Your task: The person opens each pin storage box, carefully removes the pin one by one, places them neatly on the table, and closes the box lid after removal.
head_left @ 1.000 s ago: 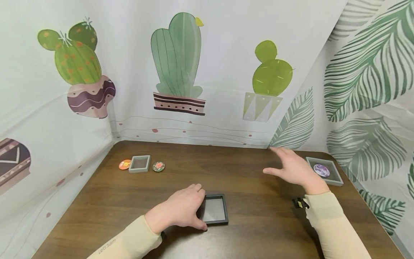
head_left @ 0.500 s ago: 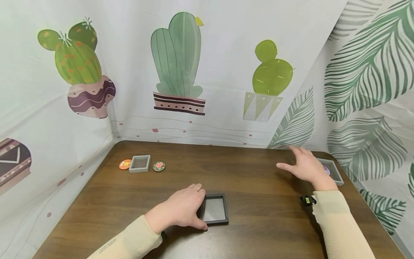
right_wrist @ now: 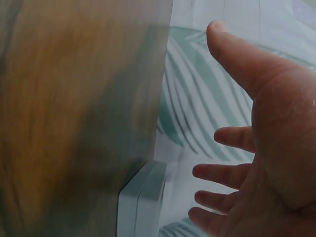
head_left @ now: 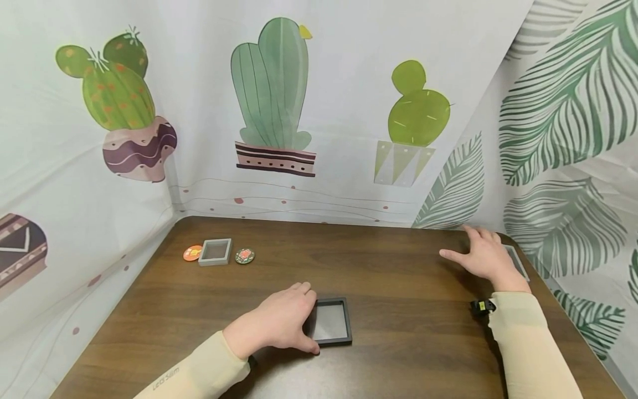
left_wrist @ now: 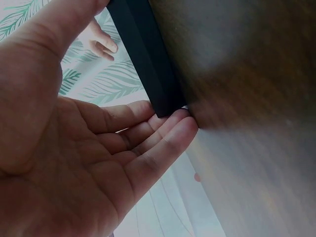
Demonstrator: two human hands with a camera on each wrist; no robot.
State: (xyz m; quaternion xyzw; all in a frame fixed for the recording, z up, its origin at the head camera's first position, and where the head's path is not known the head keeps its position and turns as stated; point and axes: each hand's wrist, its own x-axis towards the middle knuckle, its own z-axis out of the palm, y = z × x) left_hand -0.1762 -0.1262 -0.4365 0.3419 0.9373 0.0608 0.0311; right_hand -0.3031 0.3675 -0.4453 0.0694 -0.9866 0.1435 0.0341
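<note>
A black-rimmed square frame [head_left: 347,322] lies on the table near the middle. My left hand [head_left: 279,320] holds its left side, thumb at the near edge and fingers at the far edge; in the left wrist view the fingertips touch the black rim [left_wrist: 143,54]. At the right back, my right hand [head_left: 484,256] hovers with thumb and fingers spread and nothing held. It covers most of a grey frame [head_left: 518,262], whose pale edge [right_wrist: 140,202] shows below the fingers in the right wrist view.
At the back left of the wooden table [head_left: 389,277], a small grey frame [head_left: 216,261] stands between an orange round piece [head_left: 191,254] and a dark green round piece with a red pattern [head_left: 245,256]. Patterned cloth [head_left: 344,111] hangs behind the table.
My right hand has moved rightward over the grey frame, hiding the purple round piece seen there before. My left hand and the black frame have stayed in place.
</note>
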